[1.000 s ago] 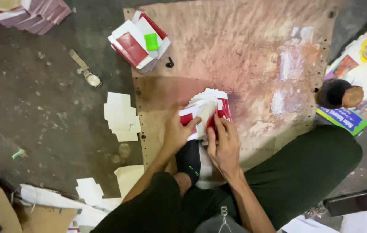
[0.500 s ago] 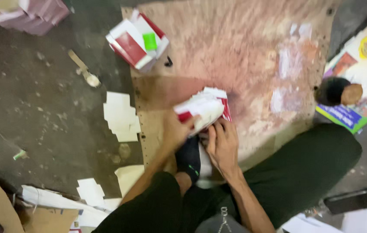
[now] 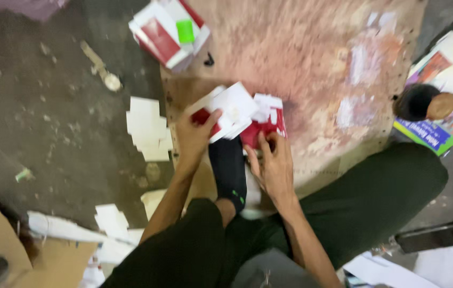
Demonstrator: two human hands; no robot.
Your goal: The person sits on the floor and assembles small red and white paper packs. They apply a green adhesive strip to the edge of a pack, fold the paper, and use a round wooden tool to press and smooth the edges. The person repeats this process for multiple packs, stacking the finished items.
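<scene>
I sit on the floor with my legs folded, and at the centre of the frame my left hand point(image 3: 194, 136) closes around a red and white flat carton point(image 3: 226, 112), thumb on top of its white flap, fingers curled beneath. Just to the right, my right hand point(image 3: 272, 165) presses its fingertips on a second red and white carton piece point(image 3: 266, 120) that touches the first; whether those fingers pinch it or only press it I cannot tell. Both pieces lie on the stained brown board point(image 3: 312, 58) that fills the upper middle of the frame, just above my black sock point(image 3: 229, 170). At the top, left of centre, a stack of folded red and white cartons point(image 3: 157, 37) sits at the board's edge with a small green cap point(image 3: 185, 30) resting on it. Left of my left hand, loose white card pieces point(image 3: 146, 128) lie in a pile on the dark floor. At the right edge, a dark round pot point(image 3: 413, 101) with a brown lid point(image 3: 442, 105) beside it stands on a colourful printed sheet point(image 3: 450, 58); its contents are too dark to tell.
</scene>
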